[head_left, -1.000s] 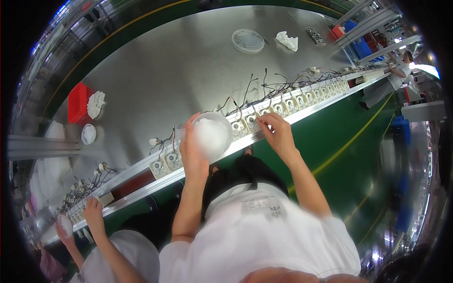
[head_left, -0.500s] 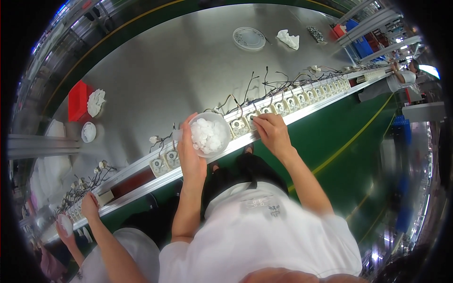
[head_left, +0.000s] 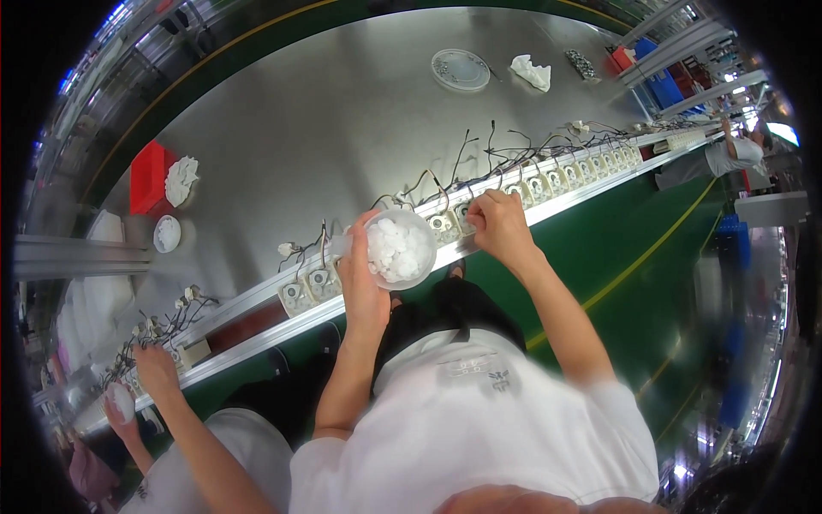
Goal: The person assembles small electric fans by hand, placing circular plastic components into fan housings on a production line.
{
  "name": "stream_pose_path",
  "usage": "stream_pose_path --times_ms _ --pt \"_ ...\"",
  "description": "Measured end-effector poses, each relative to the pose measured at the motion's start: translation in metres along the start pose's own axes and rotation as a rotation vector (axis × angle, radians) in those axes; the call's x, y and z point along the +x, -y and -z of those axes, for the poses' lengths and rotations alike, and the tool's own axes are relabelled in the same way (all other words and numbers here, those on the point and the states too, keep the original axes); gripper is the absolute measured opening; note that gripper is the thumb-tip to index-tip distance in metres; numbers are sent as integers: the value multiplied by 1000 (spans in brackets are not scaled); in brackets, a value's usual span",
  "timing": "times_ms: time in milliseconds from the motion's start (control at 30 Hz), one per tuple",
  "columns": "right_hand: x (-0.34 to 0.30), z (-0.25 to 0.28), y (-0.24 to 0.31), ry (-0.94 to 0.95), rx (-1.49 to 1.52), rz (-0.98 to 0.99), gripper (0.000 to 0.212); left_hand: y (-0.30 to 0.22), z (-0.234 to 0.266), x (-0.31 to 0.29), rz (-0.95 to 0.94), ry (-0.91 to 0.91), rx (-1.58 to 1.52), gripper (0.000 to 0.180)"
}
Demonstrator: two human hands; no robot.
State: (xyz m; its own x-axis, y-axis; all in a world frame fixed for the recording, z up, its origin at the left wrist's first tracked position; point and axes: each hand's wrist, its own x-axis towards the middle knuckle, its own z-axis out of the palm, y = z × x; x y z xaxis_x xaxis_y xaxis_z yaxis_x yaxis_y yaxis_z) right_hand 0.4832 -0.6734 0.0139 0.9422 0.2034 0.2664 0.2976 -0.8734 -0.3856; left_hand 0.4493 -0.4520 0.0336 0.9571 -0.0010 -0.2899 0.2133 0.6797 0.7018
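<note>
My left hand (head_left: 364,287) grips a round translucent plastic bowl (head_left: 431,254) from its left side, level over the near rail. Small white pieces (head_left: 398,248) are heaped in it. To its right, my right hand (head_left: 503,227) is closed in a pinch above the row of cream-coloured housings (head_left: 443,228). Whatever lies between those fingertips is hidden. Each housing has a round part inside, and dark wires (head_left: 479,171) stick out behind the row. Two more housings (head_left: 308,287) sit on the rail left of the bowl.
A metal-edged rail (head_left: 591,188) runs diagonally along the steel table (head_left: 291,128). On the table are a red bin (head_left: 147,180), a white bag (head_left: 181,180), a small bowl (head_left: 167,233), a round lid (head_left: 460,70) and crumpled white wrap (head_left: 532,74). A co-worker's hand (head_left: 157,373) works at left.
The whole view has shifted slightly. My left hand and the bowl have moved a little right. The fingers of my right hand have moved slightly farther over the row. The co-worker's hand has moved left.
</note>
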Motion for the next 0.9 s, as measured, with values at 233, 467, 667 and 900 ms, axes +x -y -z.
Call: stream_pose_path --times_ms 233,467,667,900 --pt "2 14 7 40 110 -111 3 6 1 -3 -12 3 43 37" --pt "19 29 75 104 590 -113 29 8 -1 -10 -34 42 79 37" --pt "27 11 85 18 367 108 22 5 -4 -16 12 66 58 37" --pt "25 8 90 -238 96 381 12 1 3 -13 -17 9 29 36"
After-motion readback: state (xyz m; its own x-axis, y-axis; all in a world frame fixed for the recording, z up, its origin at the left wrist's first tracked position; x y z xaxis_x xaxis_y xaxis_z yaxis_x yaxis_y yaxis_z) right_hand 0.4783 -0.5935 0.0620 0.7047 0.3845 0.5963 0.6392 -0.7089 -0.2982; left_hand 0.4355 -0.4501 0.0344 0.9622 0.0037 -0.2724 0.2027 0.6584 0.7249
